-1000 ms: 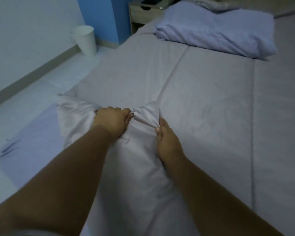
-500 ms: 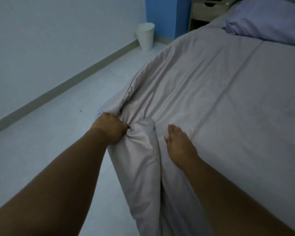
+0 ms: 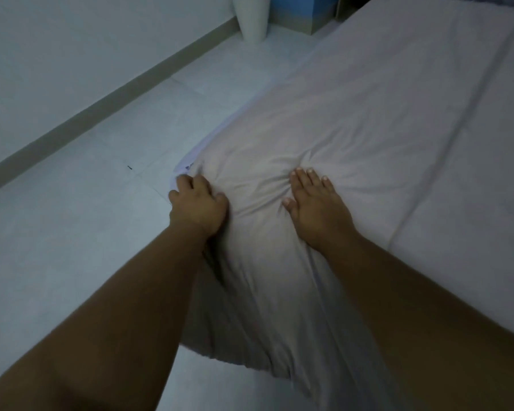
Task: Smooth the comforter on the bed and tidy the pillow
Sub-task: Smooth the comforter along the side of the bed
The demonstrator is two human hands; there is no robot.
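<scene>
A pale grey-pink comforter covers the bed and hangs over its left side. My left hand curls over the comforter's left edge, fingers closed on the fabric where a strip of lilac sheet shows beneath. My right hand lies flat on the comforter with fingers apart, pressing into a bunch of wrinkles. The pillow is out of view except for a sliver at the top right corner.
A white waste bin stands on the tiled floor by the wall, beside a blue wall section. A grey baseboard runs along the left wall. A quilted seam runs down the comforter at right.
The view has tipped down and left, so the pillow has left the frame. My left hand has carried the bunched edge outward over the bed's side; my right hand has flattened onto the fabric.
</scene>
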